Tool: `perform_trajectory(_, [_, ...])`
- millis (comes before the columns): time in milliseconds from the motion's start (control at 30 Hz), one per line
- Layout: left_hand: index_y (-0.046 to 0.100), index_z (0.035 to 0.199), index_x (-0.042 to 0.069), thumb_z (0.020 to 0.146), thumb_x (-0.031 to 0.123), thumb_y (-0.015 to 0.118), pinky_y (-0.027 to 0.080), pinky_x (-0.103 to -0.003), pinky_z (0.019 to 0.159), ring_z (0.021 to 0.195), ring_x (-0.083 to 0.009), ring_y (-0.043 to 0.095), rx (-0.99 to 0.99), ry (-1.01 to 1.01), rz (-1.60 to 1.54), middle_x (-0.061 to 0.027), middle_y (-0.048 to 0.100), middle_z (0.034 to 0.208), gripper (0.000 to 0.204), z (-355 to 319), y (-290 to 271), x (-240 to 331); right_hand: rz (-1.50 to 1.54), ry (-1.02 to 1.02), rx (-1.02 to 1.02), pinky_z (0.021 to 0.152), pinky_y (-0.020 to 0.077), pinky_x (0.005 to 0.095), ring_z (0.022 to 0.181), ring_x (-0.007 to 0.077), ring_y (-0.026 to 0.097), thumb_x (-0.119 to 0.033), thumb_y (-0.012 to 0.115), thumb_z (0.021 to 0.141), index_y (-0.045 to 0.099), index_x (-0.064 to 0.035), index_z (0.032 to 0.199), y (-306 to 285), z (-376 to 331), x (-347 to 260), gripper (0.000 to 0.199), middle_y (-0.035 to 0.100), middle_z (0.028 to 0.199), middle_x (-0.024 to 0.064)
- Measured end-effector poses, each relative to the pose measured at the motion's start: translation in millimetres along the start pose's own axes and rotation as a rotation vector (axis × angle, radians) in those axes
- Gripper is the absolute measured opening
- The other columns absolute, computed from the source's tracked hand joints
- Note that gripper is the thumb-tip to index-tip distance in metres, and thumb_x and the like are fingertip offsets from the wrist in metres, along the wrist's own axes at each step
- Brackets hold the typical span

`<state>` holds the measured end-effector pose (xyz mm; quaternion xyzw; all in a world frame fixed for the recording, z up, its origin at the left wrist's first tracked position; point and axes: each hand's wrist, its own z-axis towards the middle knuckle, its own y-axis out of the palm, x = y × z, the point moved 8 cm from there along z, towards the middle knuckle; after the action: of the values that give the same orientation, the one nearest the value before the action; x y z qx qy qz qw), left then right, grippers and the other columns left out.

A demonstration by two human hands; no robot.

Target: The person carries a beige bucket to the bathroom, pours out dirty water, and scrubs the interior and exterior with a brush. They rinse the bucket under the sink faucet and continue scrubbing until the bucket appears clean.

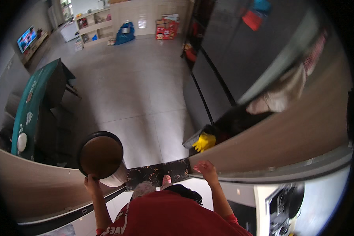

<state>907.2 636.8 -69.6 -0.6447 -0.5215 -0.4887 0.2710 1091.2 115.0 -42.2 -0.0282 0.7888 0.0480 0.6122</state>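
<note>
Beginning with the left hand (92, 183), how is its grip found?

It is closed on the near edge of a black-rimmed brown disc (100, 155); whether a lid or a shallow vessel is held cannot be told.

And where is the brown disc held?

At the near left, to the left of a dark stone threshold (143, 176). A green table (27, 106) is seen farther left, with a round white object (22, 141) set on it.

What of the right hand (206, 170)?

Its grip is half open, the fingers loosely curled, and nothing is seen to be held. It is raised beside a wooden panel (279, 141), with a yellow glove (204, 142) just beyond.

And farther off?

Past the threshold, a grey tiled floor (129, 90) is seen; a blue bag (124, 35) and a red box (166, 31) are placed at its far side.
</note>
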Motion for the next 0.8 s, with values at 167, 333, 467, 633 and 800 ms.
perform_trajectory(167, [0.049, 0.072, 0.008, 0.074, 0.014, 0.056, 0.046, -0.027, 0.056, 0.063, -0.0122, 0.051, 0.172, 0.027, -0.102, -0.0010, 0.051, 0.067, 0.009, 57, 25, 2, 0.094, -0.080, -0.223, 0.072, 0.0498, 0.0278, 0.075, 0.0170, 0.061, -0.006, 0.054, 0.084, 0.053, -0.0006, 0.090, 109, 171, -70, 0.007, 0.061, 0.084, 0.0098])
perform_trajectory(333, [0.047, 0.071, 0.007, 0.077, 0.012, 0.054, 0.046, -0.027, 0.053, 0.058, -0.0122, 0.050, 0.245, 0.080, -0.160, -0.0019, 0.050, 0.066, 0.010, 134, 84, 12, 0.009, -0.027, -0.395, 0.072, 0.0497, 0.0282, 0.078, 0.0174, 0.061, -0.008, 0.054, 0.084, 0.053, 0.0019, 0.094, 225, 286, -120, 0.014, 0.061, 0.083, 0.0101])
perform_trajectory(467, [0.046, 0.073, 0.004, 0.075, 0.008, 0.055, 0.046, -0.027, 0.055, 0.062, -0.0126, 0.051, 0.272, 0.002, -0.189, -0.0030, 0.052, 0.070, 0.010, 221, 132, 20, -0.093, 0.023, -0.456, 0.072, 0.0498, 0.0285, 0.078, 0.0180, 0.060, -0.008, 0.054, 0.085, 0.052, 0.0029, 0.096, 289, 368, -137, 0.016, 0.060, 0.084, 0.0103])
perform_trajectory(633, [0.044, 0.073, 0.005, 0.077, 0.009, 0.054, 0.042, -0.027, 0.053, 0.059, -0.0115, 0.046, 0.364, -0.025, -0.132, -0.0014, 0.048, 0.070, 0.012, 319, 225, 60, -0.224, 0.038, -0.316, 0.071, 0.0501, 0.0284, 0.077, 0.0192, 0.061, -0.011, 0.053, 0.086, 0.052, 0.0045, 0.099, 276, 496, -165, 0.021, 0.060, 0.084, 0.0114])
perform_trajectory(800, [0.041, 0.070, 0.008, 0.077, 0.008, 0.054, 0.040, -0.026, 0.051, 0.056, -0.0102, 0.044, 0.330, -0.002, -0.146, 0.0007, 0.044, 0.065, 0.015, 435, 318, 100, -0.259, 0.097, -0.002, 0.066, 0.0497, 0.0270, 0.074, 0.0167, 0.061, -0.011, 0.050, 0.087, 0.055, 0.0023, 0.096, 266, 621, -202, 0.017, 0.061, 0.083, 0.0094])
